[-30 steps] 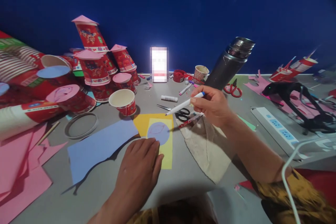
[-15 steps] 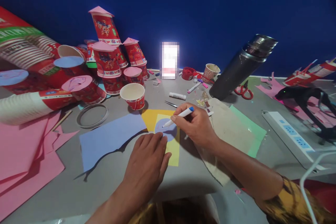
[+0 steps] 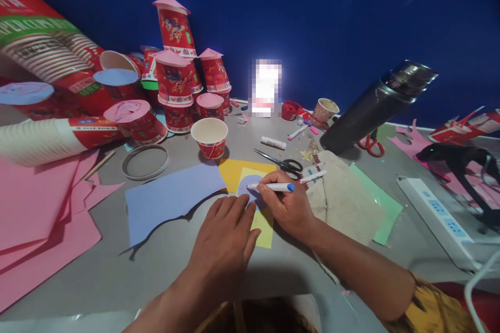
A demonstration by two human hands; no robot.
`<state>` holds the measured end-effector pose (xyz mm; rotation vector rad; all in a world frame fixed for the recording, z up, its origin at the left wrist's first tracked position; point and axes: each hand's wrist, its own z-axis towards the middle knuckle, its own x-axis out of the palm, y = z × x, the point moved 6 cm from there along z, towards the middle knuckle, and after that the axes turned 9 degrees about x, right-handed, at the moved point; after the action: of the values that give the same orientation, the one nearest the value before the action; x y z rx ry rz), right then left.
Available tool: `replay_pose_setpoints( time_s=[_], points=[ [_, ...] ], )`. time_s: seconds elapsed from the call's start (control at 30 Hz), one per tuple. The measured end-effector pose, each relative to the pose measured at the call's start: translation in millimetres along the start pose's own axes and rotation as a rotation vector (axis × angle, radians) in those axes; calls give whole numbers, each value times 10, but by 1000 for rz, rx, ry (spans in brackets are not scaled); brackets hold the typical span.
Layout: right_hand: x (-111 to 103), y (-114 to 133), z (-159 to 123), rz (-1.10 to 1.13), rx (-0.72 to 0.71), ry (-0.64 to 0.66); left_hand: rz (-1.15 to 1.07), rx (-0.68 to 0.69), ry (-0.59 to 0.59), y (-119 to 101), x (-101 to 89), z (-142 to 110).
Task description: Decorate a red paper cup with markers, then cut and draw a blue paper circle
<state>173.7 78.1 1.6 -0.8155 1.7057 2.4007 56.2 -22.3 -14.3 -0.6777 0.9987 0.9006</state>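
Observation:
My right hand (image 3: 287, 203) is closed around a white marker (image 3: 275, 187) with a blue end, its tip at the round blue paper piece (image 3: 244, 185). Under that circle lie a yellow paper strip (image 3: 266, 238) and an orange-yellow sheet (image 3: 229, 170). My left hand (image 3: 226, 223) lies flat, fingers stretched out, its fingertips at the lower edge of the circle. To its left rests a larger blue sheet (image 3: 167, 203) with a curved cut edge. Black-handled scissors (image 3: 291, 165) lie just beyond my right hand, partly hidden by it.
Red paper cups with pink paper tops (image 3: 174, 78) stand stacked at the back left. An upright open cup (image 3: 211, 140) and a grey ring (image 3: 145, 162) are nearer. A dark flask (image 3: 359, 109), a beige cloth (image 3: 344, 203) and a power strip (image 3: 437, 223) occupy the right. Pink sheets (image 3: 35, 229) cover the left.
The marker has tipped from slanting upward to nearly level, and my right hand has turned with it. More of the scissors shows. The whole view has shifted slightly; my left hand stays flat.

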Motion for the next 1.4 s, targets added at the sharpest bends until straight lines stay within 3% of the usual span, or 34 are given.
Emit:
replay_pose_setpoints(
  time_s=[0.83, 1.4],
  points=[
    [52, 6, 26, -72, -19, 48, 38, 31, -55, 4, -1, 7],
    [57, 4, 30, -109, 0, 51, 54, 26, -5, -6, -2, 10]
  ],
)
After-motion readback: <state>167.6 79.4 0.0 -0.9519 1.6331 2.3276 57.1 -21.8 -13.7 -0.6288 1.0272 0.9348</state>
